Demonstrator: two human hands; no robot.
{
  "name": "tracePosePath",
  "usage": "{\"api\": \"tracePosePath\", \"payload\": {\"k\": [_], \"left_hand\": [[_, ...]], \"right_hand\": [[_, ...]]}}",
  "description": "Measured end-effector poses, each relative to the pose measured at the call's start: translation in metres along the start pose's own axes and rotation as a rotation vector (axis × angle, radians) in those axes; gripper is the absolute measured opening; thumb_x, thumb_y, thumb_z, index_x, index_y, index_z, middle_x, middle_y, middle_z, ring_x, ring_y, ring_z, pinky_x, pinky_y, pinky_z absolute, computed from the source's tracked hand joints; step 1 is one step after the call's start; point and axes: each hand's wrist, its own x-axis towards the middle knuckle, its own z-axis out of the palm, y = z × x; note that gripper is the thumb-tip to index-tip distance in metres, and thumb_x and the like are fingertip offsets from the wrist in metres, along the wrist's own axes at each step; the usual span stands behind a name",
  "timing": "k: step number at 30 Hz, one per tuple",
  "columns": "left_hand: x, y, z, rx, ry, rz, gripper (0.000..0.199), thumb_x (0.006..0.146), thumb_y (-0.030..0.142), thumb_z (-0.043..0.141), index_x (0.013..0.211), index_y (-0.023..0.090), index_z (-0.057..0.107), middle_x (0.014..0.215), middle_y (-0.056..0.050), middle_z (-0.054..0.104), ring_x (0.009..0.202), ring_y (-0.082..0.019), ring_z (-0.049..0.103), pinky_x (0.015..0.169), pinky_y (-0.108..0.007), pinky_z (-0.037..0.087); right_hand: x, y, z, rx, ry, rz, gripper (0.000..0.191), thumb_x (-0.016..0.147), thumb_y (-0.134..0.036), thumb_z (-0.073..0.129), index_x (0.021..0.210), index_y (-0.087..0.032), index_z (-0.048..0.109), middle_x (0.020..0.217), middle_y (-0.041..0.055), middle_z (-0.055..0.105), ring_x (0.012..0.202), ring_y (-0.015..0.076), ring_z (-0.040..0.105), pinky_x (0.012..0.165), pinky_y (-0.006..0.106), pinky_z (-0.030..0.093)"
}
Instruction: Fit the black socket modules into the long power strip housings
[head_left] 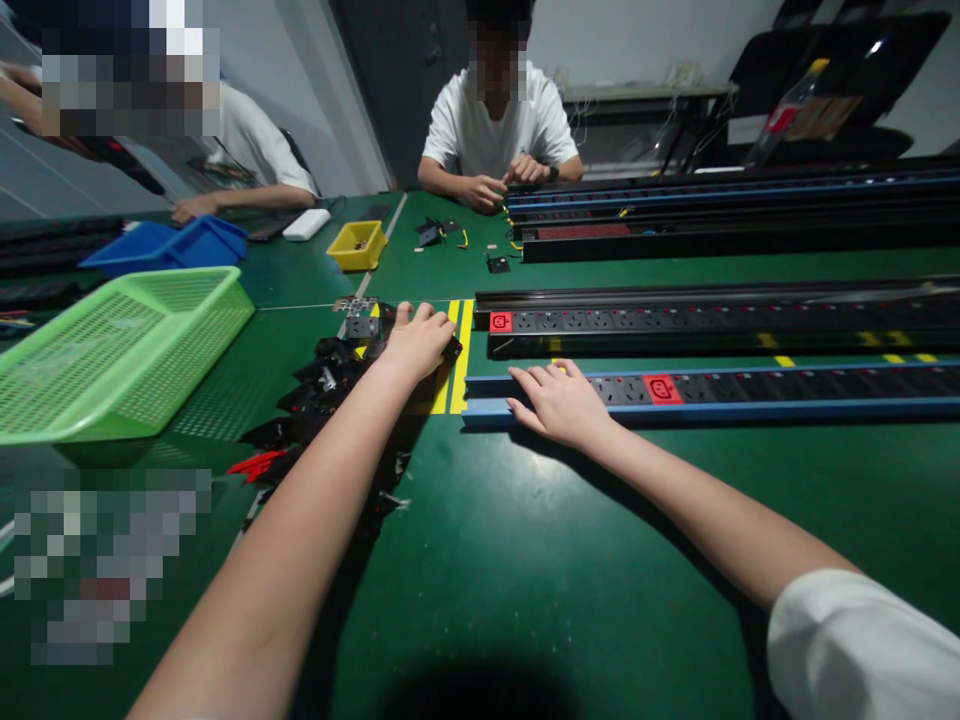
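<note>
My left hand (418, 345) is at the right edge of a heap of black socket modules (319, 385), fingers curled down over one small black socket module (454, 349). Most of that piece is hidden under the fingers. My right hand (564, 402) lies across the left end of a blue-edged power strip (720, 408), its thumb at the near rail and its fingers towards the far rail. A red socket (663, 390) sits among the strip's black ones. Behind it runs a black power strip (720, 345) with a red socket (501, 321) at its left end.
A green basket (150, 370) stands at left, with blue bins (169, 245) and a yellow bin (358, 247) beyond. Yellow tape (459, 370) marks the green table (570, 580). Across it, one person (499, 130) handles small parts near more strips (720, 235); another person (259, 150) sits at left.
</note>
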Motion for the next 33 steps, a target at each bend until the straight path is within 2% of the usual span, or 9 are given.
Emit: {"api": "tracePosePath", "payload": {"k": [6,11,16,20,24,27,30,33], "left_hand": [[0.000,-0.006,0.004,-0.007,0.030,0.004,0.034,0.075,0.014,0.066,0.107,0.024,0.068,0.116,-0.011,0.064,0.121,-0.035,0.045,0.105,-0.059,0.024],[-0.006,-0.009,0.005,-0.057,0.098,-0.016,0.031,0.076,0.025,0.070,0.107,0.024,0.068,0.114,-0.012,0.065,0.122,-0.038,0.043,0.106,-0.062,0.019],[-0.021,-0.005,-0.001,-0.211,0.143,-0.118,0.033,0.075,0.035,0.072,0.105,0.024,0.067,0.114,-0.012,0.065,0.122,-0.040,0.043,0.104,-0.062,0.019],[-0.037,0.004,-0.008,-0.289,0.167,-0.273,0.036,0.072,0.043,0.073,0.099,0.021,0.065,0.109,-0.014,0.066,0.118,-0.041,0.046,0.101,-0.061,0.023],[-0.054,0.024,-0.018,-0.402,0.198,-0.469,0.041,0.072,0.046,0.070,0.100,0.020,0.057,0.106,-0.012,0.066,0.111,-0.037,0.053,0.099,-0.056,0.031],[-0.065,0.050,-0.020,-0.691,0.251,-0.569,0.045,0.069,0.047,0.072,0.098,0.021,0.049,0.099,-0.007,0.064,0.098,-0.028,0.060,0.090,-0.044,0.042],[-0.071,0.079,-0.012,-1.039,0.367,-0.631,0.049,0.068,0.045,0.074,0.097,0.023,0.042,0.094,-0.003,0.060,0.086,-0.021,0.062,0.078,-0.035,0.047],[-0.072,0.101,0.007,-1.182,0.588,-0.651,0.052,0.069,0.038,0.074,0.101,0.023,0.036,0.100,-0.003,0.053,0.085,-0.016,0.059,0.080,-0.032,0.048]], "right_hand": [[0.000,0.001,0.001,-0.006,0.001,-0.003,0.060,0.101,-0.052,0.026,0.138,-0.013,0.051,0.117,0.0153,0.068,0.103,0.0283,0.061,0.095,0.041,0.029],[0.000,0.001,0.001,-0.006,-0.005,-0.004,0.060,0.101,-0.052,0.025,0.139,-0.012,0.050,0.117,0.0158,0.068,0.103,0.0282,0.061,0.094,0.041,0.028],[-0.001,0.001,0.000,-0.016,0.007,-0.012,0.062,0.101,-0.054,0.024,0.138,-0.012,0.051,0.117,0.0152,0.068,0.103,0.0283,0.061,0.094,0.041,0.029],[-0.001,0.001,0.000,-0.027,0.014,-0.016,0.069,0.100,-0.061,0.021,0.138,-0.012,0.051,0.116,0.0150,0.068,0.102,0.0292,0.061,0.093,0.040,0.029],[0.000,0.001,0.001,-0.038,0.011,-0.038,0.071,0.099,-0.062,0.020,0.138,-0.011,0.050,0.115,0.0155,0.068,0.101,0.0291,0.061,0.093,0.040,0.029],[0.000,0.002,0.002,-0.043,0.014,-0.045,0.071,0.100,-0.061,0.020,0.138,-0.010,0.050,0.115,0.0162,0.068,0.101,0.0292,0.061,0.093,0.041,0.029],[0.000,0.002,0.003,-0.038,0.018,-0.051,0.071,0.099,-0.062,0.021,0.139,-0.010,0.050,0.116,0.0159,0.068,0.101,0.0296,0.061,0.093,0.041,0.029],[0.000,0.002,0.004,-0.037,0.017,-0.055,0.071,0.099,-0.062,0.021,0.139,-0.011,0.050,0.116,0.0156,0.068,0.101,0.0298,0.061,0.092,0.041,0.029]]}}
